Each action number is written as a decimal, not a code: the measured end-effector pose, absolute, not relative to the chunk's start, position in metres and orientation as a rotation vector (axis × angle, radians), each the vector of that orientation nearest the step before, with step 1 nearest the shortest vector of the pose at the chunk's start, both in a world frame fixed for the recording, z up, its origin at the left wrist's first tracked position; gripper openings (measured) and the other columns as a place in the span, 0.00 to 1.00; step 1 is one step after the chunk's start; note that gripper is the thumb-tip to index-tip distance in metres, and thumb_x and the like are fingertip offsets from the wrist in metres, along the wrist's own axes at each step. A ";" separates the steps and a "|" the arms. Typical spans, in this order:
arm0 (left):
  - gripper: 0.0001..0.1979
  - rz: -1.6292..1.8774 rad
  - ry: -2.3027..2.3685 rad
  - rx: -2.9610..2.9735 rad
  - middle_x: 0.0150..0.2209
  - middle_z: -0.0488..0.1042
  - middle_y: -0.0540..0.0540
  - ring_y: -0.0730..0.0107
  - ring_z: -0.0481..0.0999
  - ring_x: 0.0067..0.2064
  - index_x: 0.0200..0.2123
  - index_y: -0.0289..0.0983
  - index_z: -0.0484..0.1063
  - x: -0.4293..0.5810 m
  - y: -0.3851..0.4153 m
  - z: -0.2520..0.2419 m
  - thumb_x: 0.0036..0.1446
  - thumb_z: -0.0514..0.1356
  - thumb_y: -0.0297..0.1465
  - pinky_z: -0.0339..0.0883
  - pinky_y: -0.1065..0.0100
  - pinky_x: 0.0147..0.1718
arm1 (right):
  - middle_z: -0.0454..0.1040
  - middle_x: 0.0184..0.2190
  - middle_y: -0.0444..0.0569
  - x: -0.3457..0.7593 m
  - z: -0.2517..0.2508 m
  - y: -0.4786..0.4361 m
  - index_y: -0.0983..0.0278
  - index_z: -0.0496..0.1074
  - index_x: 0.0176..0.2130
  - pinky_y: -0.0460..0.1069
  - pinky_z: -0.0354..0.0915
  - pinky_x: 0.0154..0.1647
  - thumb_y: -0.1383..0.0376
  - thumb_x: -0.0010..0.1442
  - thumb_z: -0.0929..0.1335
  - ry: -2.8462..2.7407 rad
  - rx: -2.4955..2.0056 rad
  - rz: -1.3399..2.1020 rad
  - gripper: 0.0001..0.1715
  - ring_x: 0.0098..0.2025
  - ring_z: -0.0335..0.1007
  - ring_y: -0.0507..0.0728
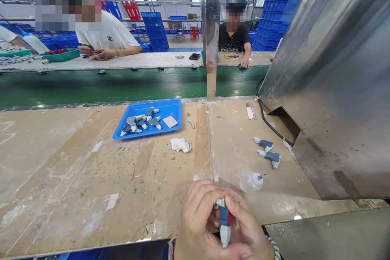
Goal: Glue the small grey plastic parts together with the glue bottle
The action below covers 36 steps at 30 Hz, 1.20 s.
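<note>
Near the bottom centre, my left hand (199, 215) and my right hand (245, 225) come together around a small grey-blue and white plastic part (224, 216). A bit of dark red shows at its side. Fingers of both hands press on the part, and some of them are hidden behind it. Just beyond my right hand is a clear squeeze bottle (251, 182) with a thin metal tip. Two similar grey-blue and white parts (272, 157) rest on the table further right.
A blue tray (147, 135) holds several grey parts and a pale card. Beside it is a crumpled white tissue (180, 145). A metal housing (341, 89) and black cable (268, 124) stand right. Behind a green belt (122, 85), people sit working.
</note>
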<state>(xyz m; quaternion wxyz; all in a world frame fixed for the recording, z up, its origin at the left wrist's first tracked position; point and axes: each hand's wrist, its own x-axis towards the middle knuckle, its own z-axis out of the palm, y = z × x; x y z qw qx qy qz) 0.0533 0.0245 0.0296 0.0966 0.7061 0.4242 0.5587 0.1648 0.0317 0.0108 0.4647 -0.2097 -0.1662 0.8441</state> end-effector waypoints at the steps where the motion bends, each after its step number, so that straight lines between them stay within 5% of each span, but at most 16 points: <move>1: 0.32 1.649 1.261 2.103 0.34 0.76 0.43 0.58 0.78 0.37 0.42 0.37 0.72 0.053 0.024 0.029 0.53 0.60 0.61 0.74 0.59 0.37 | 0.75 0.27 0.44 0.165 0.011 0.032 0.63 0.83 0.41 0.42 0.65 0.33 0.56 0.54 0.78 -0.418 -0.490 2.077 0.17 0.28 0.67 0.48; 8: 0.32 1.668 1.259 2.138 0.36 0.76 0.42 0.57 0.77 0.40 0.44 0.37 0.72 0.054 0.024 0.020 0.56 0.59 0.61 0.73 0.58 0.40 | 0.82 0.38 0.47 0.169 0.009 0.028 0.59 0.83 0.43 0.44 0.69 0.45 0.58 0.56 0.78 -0.397 -0.436 2.118 0.15 0.38 0.76 0.50; 16: 0.33 1.606 1.253 2.165 0.36 0.77 0.43 0.60 0.77 0.39 0.44 0.38 0.71 0.052 0.025 0.028 0.55 0.58 0.62 0.73 0.60 0.40 | 0.83 0.39 0.46 0.169 0.007 0.030 0.60 0.83 0.43 0.41 0.68 0.49 0.58 0.58 0.77 -0.385 -0.415 2.135 0.14 0.43 0.77 0.50; 24: 0.34 1.555 1.259 2.134 0.38 0.75 0.41 0.57 0.76 0.41 0.46 0.37 0.71 0.050 0.022 0.021 0.55 0.59 0.62 0.72 0.57 0.41 | 0.78 0.31 0.46 0.164 0.011 0.029 0.60 0.83 0.40 0.45 0.67 0.39 0.55 0.57 0.77 -0.432 -0.431 2.102 0.14 0.33 0.71 0.51; 36: 0.30 1.622 1.243 2.091 0.35 0.75 0.43 0.60 0.76 0.39 0.44 0.37 0.70 0.054 0.024 0.024 0.56 0.61 0.58 0.73 0.59 0.40 | 0.75 0.31 0.45 0.166 0.013 0.031 0.59 0.83 0.38 0.49 0.67 0.43 0.54 0.56 0.77 -0.445 -0.493 2.089 0.14 0.33 0.68 0.51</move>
